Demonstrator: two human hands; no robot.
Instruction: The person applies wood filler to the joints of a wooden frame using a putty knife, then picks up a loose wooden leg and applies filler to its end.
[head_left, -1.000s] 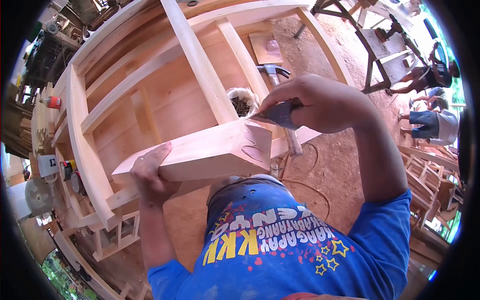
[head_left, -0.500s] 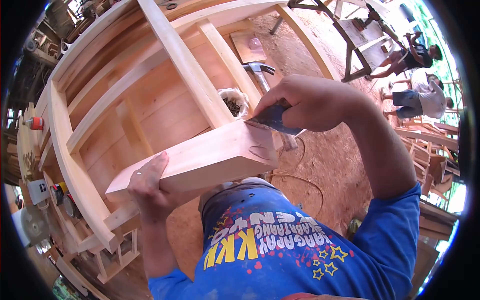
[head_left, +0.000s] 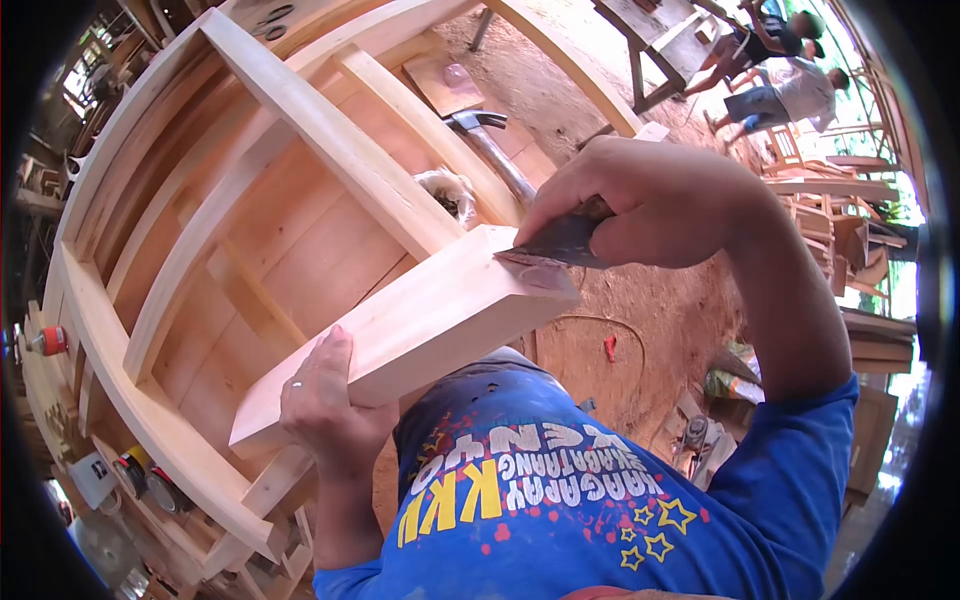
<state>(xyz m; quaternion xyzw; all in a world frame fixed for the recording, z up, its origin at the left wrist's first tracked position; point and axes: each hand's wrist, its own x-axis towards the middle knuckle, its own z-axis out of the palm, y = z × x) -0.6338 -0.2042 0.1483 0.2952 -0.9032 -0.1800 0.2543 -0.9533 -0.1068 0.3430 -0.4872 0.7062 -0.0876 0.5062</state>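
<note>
A thick, pale wooden block (head_left: 400, 330) with a slanted end lies across the frame in front of my body. My left hand (head_left: 335, 400) grips its near left part, fingers over the top and the rest of the hand around the lower side. In my right hand (head_left: 650, 205) is a putty knife (head_left: 560, 240) with a dark blade. Its edge touches the block's right end, near the top edge, where a brownish smear shows. The putty knife's handle is mostly hidden by my fingers.
A large wooden frame (head_left: 330, 150) with slats spreads beyond the block. On it are a hammer (head_left: 490, 150) and a plastic bag (head_left: 447, 192) of small items. A red-capped container (head_left: 48, 341) stands far left. Two or more people (head_left: 785, 95) are at the upper right.
The putty knife's blade has shifted from the block's upper corner onto its end face. My view has turned slightly, and the block appears a little farther right. My left hand keeps its grip.
</note>
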